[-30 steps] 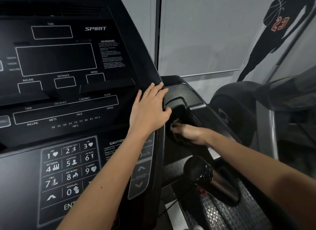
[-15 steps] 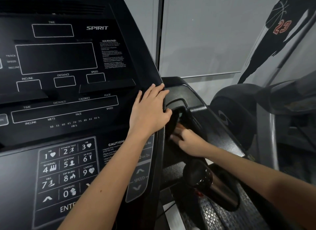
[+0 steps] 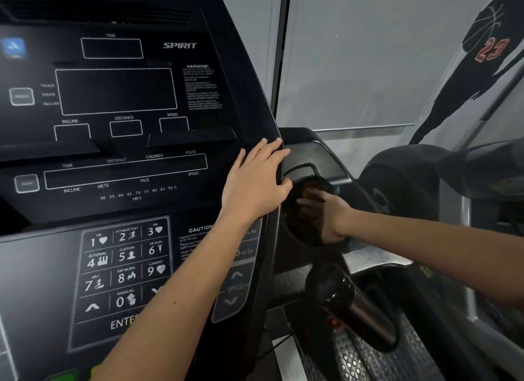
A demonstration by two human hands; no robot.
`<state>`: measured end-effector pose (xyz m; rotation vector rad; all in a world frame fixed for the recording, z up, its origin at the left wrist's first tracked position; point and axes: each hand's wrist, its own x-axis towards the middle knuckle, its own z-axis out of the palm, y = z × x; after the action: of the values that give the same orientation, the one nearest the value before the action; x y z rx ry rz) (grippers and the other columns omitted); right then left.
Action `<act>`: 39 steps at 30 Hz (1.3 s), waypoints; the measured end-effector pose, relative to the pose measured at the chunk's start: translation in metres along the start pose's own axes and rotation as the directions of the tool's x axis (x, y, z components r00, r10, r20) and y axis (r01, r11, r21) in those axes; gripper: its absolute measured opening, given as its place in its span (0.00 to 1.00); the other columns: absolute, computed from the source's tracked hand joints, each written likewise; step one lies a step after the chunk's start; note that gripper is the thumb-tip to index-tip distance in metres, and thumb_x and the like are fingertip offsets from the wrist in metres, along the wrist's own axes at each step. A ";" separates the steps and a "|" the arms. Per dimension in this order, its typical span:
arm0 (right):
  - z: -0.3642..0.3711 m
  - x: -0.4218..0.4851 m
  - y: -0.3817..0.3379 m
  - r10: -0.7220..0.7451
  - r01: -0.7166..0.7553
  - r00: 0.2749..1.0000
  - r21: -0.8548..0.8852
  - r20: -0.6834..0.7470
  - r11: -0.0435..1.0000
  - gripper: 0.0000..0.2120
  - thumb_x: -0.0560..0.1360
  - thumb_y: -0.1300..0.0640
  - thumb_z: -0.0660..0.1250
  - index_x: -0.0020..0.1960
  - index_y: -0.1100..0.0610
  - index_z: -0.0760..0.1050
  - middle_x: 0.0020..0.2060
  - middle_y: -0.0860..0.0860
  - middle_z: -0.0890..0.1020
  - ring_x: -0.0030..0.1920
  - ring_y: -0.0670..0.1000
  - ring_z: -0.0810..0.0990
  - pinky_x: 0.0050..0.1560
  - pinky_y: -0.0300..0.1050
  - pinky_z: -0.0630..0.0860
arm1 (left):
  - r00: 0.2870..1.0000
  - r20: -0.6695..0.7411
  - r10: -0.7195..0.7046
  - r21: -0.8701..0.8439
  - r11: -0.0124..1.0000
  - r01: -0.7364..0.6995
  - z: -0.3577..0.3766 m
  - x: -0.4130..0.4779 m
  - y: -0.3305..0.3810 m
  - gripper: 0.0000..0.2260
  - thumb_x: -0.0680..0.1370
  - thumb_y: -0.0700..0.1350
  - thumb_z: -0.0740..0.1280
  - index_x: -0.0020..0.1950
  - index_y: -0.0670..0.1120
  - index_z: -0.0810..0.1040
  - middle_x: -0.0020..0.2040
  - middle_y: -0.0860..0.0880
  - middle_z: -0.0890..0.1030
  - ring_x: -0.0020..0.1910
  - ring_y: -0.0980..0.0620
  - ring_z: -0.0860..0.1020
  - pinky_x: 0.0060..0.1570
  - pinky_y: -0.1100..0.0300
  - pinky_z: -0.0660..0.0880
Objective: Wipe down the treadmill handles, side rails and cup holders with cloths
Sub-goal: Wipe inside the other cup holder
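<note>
Two hands: left hand [image 3: 255, 182] lies flat with fingers spread and straight on the right edge of the console [image 3: 113, 91]; right hand [image 3: 329, 210] is inside the cup holder [image 3: 295, 233].
Change, left hand: it keeps the same place on the console edge as half a second ago.
Change, right hand: it has gone deeper into the cup holder, and more of the cloth [image 3: 310, 189] now shows above its fingers.
Right hand's hold: it is on the cloth, but blur hides whether the fingers curl round it or press flat.
Cloth, place: inside the cup holder, against its far wall, just right of the console edge.
Cloth, direction: dark and bunched, no long axis that can be made out.
Right hand, direction: fingers point left into the holder; the forearm runs in from the right.
Handle [image 3: 348, 304]: below the cup holder, long axis from upper left to lower right.
</note>
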<state>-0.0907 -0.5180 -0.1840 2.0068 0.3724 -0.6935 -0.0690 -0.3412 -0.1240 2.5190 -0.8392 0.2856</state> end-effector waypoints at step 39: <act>-0.044 -0.031 0.022 -0.186 0.067 0.983 0.933 -0.001 0.354 0.18 0.81 0.61 0.50 0.69 0.63 0.64 0.67 0.58 0.70 0.66 0.55 0.70 0.51 0.33 0.65 | 0.999 -0.018 -0.028 -0.018 0.999 0.028 0.000 -0.001 0.002 0.24 0.77 0.50 0.61 0.73 0.55 0.62 0.76 0.58 0.57 0.75 0.59 0.50 0.73 0.56 0.44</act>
<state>-0.0897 -0.4907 -0.1329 3.0398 0.0124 -1.3243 -0.0716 -0.3421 -0.1236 2.5056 -0.7952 0.2902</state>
